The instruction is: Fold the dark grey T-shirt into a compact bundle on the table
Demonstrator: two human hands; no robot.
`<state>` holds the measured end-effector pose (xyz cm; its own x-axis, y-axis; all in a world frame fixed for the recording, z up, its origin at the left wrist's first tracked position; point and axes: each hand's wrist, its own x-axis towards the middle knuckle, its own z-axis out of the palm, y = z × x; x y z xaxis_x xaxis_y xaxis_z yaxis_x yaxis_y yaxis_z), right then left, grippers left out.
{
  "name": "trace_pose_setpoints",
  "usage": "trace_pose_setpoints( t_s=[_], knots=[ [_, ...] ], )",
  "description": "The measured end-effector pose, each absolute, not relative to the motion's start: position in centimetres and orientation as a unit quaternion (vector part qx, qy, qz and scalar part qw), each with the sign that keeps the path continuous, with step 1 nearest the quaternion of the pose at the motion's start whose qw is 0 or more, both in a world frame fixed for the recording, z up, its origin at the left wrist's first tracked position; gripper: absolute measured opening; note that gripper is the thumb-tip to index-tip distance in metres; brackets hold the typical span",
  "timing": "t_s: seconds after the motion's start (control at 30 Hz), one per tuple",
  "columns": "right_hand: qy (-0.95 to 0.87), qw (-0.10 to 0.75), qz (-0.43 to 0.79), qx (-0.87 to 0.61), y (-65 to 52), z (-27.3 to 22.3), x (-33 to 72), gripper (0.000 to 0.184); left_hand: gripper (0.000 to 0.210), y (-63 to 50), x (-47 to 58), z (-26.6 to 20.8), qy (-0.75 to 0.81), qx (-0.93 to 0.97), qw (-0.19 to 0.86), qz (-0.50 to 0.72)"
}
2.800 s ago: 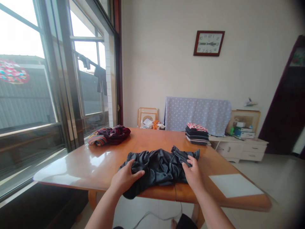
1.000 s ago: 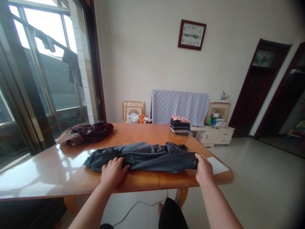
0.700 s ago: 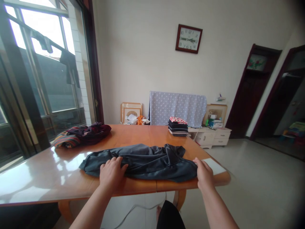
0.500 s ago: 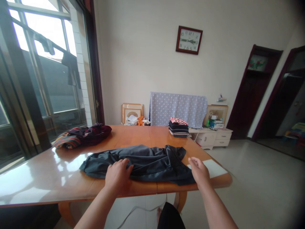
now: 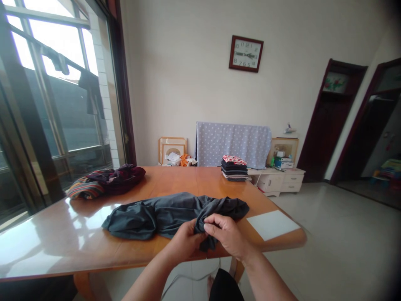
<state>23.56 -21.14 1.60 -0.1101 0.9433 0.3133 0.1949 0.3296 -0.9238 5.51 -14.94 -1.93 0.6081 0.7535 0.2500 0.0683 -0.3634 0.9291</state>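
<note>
A dark grey garment lies crumpled along the front of the wooden table; its exact kind cannot be made out. Near its right part, my left hand grips a bunched fold from the left, thumb on top. Close beside it, my right hand pinches the same gathered cloth between thumb and fingers. Some of the fabric hangs down between the two hands at the table's front edge. The garment's left end rests in a loose heap on the tabletop.
A white sheet lies at the table's right corner. Folded clothes are stacked at the far edge. A striped and dark purple cloth heap sits at the back left, near the window. Beyond stands a white cabinet.
Both hands have come together at the garment's right part, the left moving right and the right moving left. The right end of the cloth is now drawn in and bunched, uncovering more of the white sheet.
</note>
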Motion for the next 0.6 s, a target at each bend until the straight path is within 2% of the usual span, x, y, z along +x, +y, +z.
trace_pose_setpoints(
  t_s=[0.13, 0.2, 0.37, 0.6],
  knots=[
    [-0.516, 0.603, 0.317, -0.519, -19.5, -0.2, 25.7, 0.044, 0.037, -12.6, 2.3, 0.3, 0.367, 0.619, 0.512, 0.470],
    [-0.464, 0.633, 0.224, -0.577, -18.4, -2.2, 28.0, 0.046, 0.038, -11.4, -0.3, 1.7, 0.400, 0.562, 0.483, 0.540],
    [-0.408, 0.611, 0.081, -0.673, -17.1, -6.5, 32.4, 0.047, 0.039, -9.4, -5.6, 3.4, 0.464, 0.443, 0.419, 0.643],
    [-0.498, 0.567, 0.230, -0.615, -17.1, -6.8, 29.5, 0.034, 0.047, -8.5, -8.6, 1.9, 0.541, 0.439, 0.369, 0.615]
  ],
)
